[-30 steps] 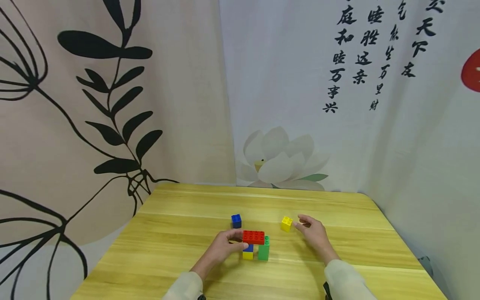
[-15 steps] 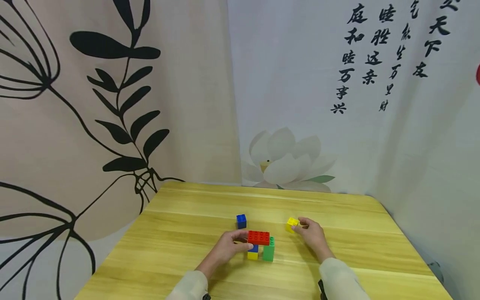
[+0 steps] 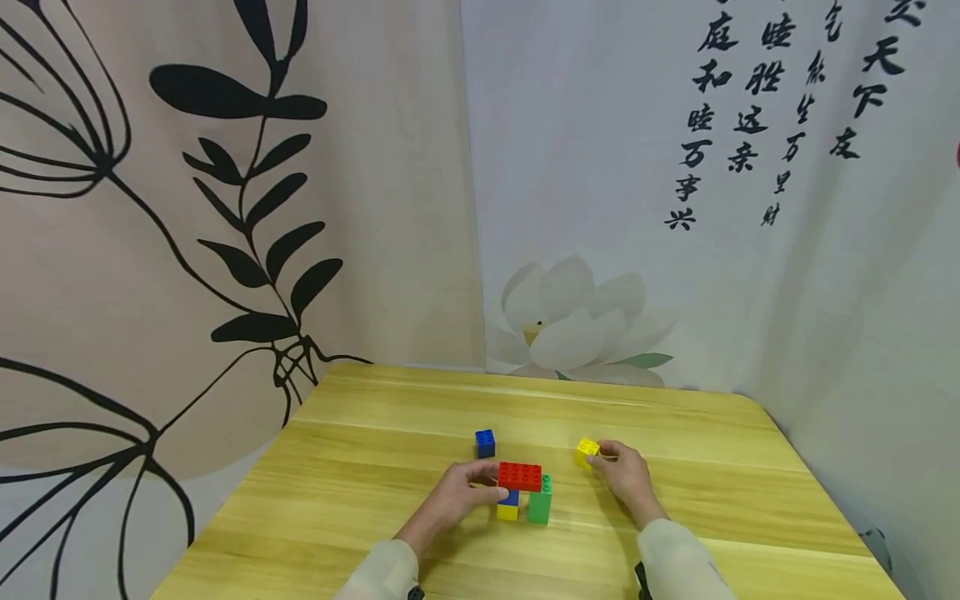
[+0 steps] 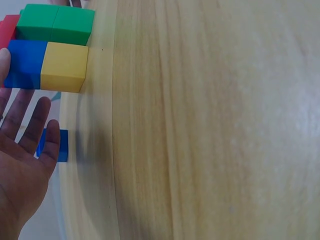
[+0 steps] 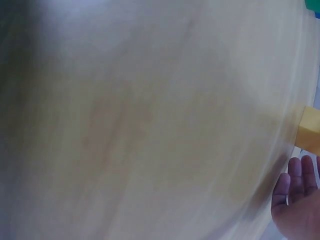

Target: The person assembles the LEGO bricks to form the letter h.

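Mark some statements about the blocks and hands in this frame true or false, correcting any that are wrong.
1. The red block spans the green stack and the blue-and-yellow stack. True.
2. The right hand pinches a green block. False: the right hand pinches a yellow block.
3. In the blue-and-yellow stack, blue is above yellow. True.
4. The lone blue block stands on the red block's near side. False: the lone blue block stands on its far side.
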A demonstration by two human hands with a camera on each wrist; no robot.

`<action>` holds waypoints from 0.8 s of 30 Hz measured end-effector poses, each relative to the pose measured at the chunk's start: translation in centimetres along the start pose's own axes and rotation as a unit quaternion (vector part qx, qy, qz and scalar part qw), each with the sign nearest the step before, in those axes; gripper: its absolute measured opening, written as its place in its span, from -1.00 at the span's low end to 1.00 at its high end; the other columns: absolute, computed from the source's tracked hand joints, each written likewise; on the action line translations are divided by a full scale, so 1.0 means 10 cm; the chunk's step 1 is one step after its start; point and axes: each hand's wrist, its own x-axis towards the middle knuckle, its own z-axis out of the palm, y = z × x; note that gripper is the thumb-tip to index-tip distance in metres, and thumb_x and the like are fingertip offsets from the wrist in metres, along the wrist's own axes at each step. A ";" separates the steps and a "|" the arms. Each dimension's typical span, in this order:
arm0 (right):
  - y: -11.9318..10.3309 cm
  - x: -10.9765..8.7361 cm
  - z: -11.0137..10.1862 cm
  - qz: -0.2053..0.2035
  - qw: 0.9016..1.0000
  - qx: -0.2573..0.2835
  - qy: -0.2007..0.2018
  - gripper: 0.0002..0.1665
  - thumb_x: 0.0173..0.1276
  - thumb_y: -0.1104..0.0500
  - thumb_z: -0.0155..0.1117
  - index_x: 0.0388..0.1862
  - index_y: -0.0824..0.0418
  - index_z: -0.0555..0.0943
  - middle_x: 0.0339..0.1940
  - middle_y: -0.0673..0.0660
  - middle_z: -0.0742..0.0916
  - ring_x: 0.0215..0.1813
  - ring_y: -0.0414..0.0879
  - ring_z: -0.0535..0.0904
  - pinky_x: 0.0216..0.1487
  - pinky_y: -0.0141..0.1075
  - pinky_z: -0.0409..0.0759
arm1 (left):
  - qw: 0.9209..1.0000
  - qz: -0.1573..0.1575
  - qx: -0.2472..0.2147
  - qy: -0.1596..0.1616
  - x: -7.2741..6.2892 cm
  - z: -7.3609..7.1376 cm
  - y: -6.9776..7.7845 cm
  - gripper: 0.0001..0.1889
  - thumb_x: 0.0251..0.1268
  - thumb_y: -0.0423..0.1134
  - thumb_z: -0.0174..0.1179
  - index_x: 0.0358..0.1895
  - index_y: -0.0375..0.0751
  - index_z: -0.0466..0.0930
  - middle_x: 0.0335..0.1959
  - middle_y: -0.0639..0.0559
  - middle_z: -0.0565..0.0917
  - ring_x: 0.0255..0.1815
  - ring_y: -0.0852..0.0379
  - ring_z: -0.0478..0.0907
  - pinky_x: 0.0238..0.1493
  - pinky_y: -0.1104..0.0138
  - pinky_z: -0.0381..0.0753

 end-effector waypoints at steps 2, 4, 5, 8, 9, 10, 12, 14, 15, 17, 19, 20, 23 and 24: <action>0.00 -0.01 -0.02 0.001 1.000 0.000 -0.001 -0.46 0.41 0.11 0.32 0.24 0.41 0.52 0.18 0.34 0.61 0.14 0.23 0.56 0.11 0.02 0.55 | 1.000 -0.004 -0.001 0.000 0.01 0.00 0.00 -0.64 0.24 -0.06 0.39 0.08 -0.05 0.69 -0.10 0.09 0.67 -0.04 0.04 0.52 -0.01 0.12 0.48; 0.00 -0.02 -0.03 -0.001 1.000 0.000 -0.002 -0.46 0.41 0.10 0.32 0.24 0.40 0.52 0.18 0.34 0.61 0.15 0.22 0.55 0.12 0.03 0.55 | 1.000 -0.004 0.001 0.000 0.01 0.01 -0.02 -0.64 0.24 -0.06 0.40 0.07 -0.04 0.69 -0.10 0.08 0.67 -0.04 0.04 0.52 0.00 0.10 0.48; -0.01 -0.03 -0.04 -0.004 1.000 -0.001 -0.003 -0.45 0.41 0.09 0.32 0.24 0.41 0.52 0.17 0.34 0.61 0.14 0.22 0.55 0.11 0.04 0.54 | 1.000 -0.004 0.002 0.000 0.02 0.01 -0.03 -0.64 0.24 -0.06 0.39 0.07 -0.04 0.69 -0.10 0.08 0.67 -0.04 0.03 0.52 -0.01 0.09 0.48; -0.02 -0.03 -0.07 -0.009 1.000 -0.001 -0.002 -0.45 0.41 0.07 0.33 0.23 0.40 0.53 0.15 0.32 0.63 0.13 0.21 0.56 0.12 0.03 0.54 | 1.000 -0.007 0.002 0.000 0.02 0.01 -0.03 -0.64 0.24 -0.05 0.40 0.07 -0.02 0.69 -0.10 0.08 0.66 -0.03 0.03 0.52 -0.01 0.10 0.47; -0.02 -0.03 -0.07 -0.009 1.000 0.000 -0.001 -0.45 0.40 0.07 0.33 0.23 0.40 0.53 0.15 0.31 0.64 0.13 0.20 0.56 0.12 0.03 0.54 | 1.000 -0.005 0.003 -0.001 0.02 0.01 -0.04 -0.64 0.24 -0.05 0.39 0.07 -0.02 0.69 -0.10 0.08 0.67 -0.03 0.03 0.53 -0.01 0.09 0.47; -0.03 -0.04 -0.07 -0.012 1.000 0.001 -0.001 -0.44 0.40 0.07 0.33 0.23 0.40 0.53 0.14 0.31 0.64 0.12 0.19 0.56 0.12 0.03 0.54 | 1.000 -0.007 0.004 -0.001 0.02 0.01 -0.04 -0.64 0.24 -0.05 0.39 0.08 -0.02 0.69 -0.10 0.09 0.67 -0.03 0.03 0.53 -0.01 0.10 0.47; -0.03 -0.04 -0.08 -0.018 1.000 0.003 0.001 -0.45 0.40 0.07 0.34 0.21 0.40 0.54 0.11 0.29 0.66 0.11 0.18 0.57 0.12 0.02 0.54 | 1.000 -0.010 0.003 -0.001 0.02 0.00 -0.03 -0.63 0.23 -0.04 0.39 0.08 -0.01 0.69 -0.09 0.10 0.67 -0.03 0.04 0.53 0.00 0.11 0.48; -0.05 -0.05 -0.08 -0.024 1.000 0.006 0.000 -0.46 0.39 0.06 0.35 0.20 0.39 0.56 0.08 0.27 0.67 0.10 0.17 0.57 0.13 0.01 0.54 | 1.000 -0.012 0.003 -0.001 0.02 0.00 -0.03 -0.63 0.24 -0.03 0.39 0.09 0.00 0.69 -0.08 0.10 0.67 -0.03 0.05 0.53 0.00 0.11 0.48; -0.06 -0.05 -0.08 -0.026 1.000 0.008 -0.001 -0.46 0.38 0.07 0.35 0.20 0.39 0.56 0.07 0.26 0.67 0.10 0.15 0.57 0.13 0.01 0.54 | 1.000 -0.012 0.003 -0.002 0.02 0.00 -0.03 -0.63 0.24 -0.03 0.39 0.09 0.00 0.69 -0.08 0.11 0.68 -0.02 0.05 0.54 0.00 0.11 0.49; -0.08 -0.06 -0.08 -0.030 0.999 0.011 -0.004 -0.47 0.38 0.06 0.36 0.19 0.37 0.57 0.05 0.23 0.69 0.08 0.12 0.58 0.12 -0.01 0.55 | 1.000 -0.012 0.000 -0.003 0.02 -0.01 -0.02 -0.64 0.24 -0.03 0.39 0.08 0.00 0.69 -0.08 0.11 0.68 -0.02 0.05 0.54 0.01 0.11 0.49; -0.12 -0.07 -0.08 -0.033 0.999 0.017 -0.009 -0.47 0.37 0.05 0.37 0.18 0.35 0.58 0.03 0.19 0.69 0.06 0.08 0.59 0.10 -0.03 0.57 | 1.000 -0.010 0.001 -0.004 0.02 -0.01 -0.01 -0.64 0.24 -0.03 0.39 0.08 0.00 0.69 -0.08 0.11 0.68 -0.03 0.06 0.54 0.01 0.10 0.48; -0.14 -0.08 -0.08 -0.034 0.999 0.020 -0.011 -0.47 0.36 0.03 0.38 0.18 0.34 0.58 0.01 0.17 0.70 0.04 0.05 0.59 0.08 -0.06 0.58 | 1.000 -0.010 0.001 -0.005 0.01 -0.01 -0.01 -0.64 0.24 -0.04 0.39 0.07 0.00 0.69 -0.08 0.10 0.68 -0.03 0.06 0.54 0.01 0.10 0.48; -0.21 -0.10 -0.09 -0.044 0.999 0.027 -0.014 -0.47 0.35 0.02 0.39 0.16 0.33 0.60 -0.03 0.14 0.70 -0.01 0.01 0.60 0.02 -0.13 0.60 | 1.000 -0.011 0.000 -0.005 0.01 -0.01 0.00 -0.65 0.24 -0.04 0.39 0.07 -0.01 0.69 -0.08 0.10 0.67 -0.03 0.06 0.53 0.02 0.08 0.48; -0.23 -0.10 -0.09 -0.049 0.998 0.030 -0.016 -0.47 0.35 0.02 0.40 0.16 0.33 0.60 -0.04 0.14 0.71 -0.02 0.01 0.60 0.00 -0.15 0.61 | 1.000 -0.012 -0.001 -0.006 0.01 -0.01 0.00 -0.65 0.25 -0.05 0.39 0.07 -0.01 0.69 -0.08 0.10 0.67 -0.03 0.06 0.53 0.02 0.08 0.48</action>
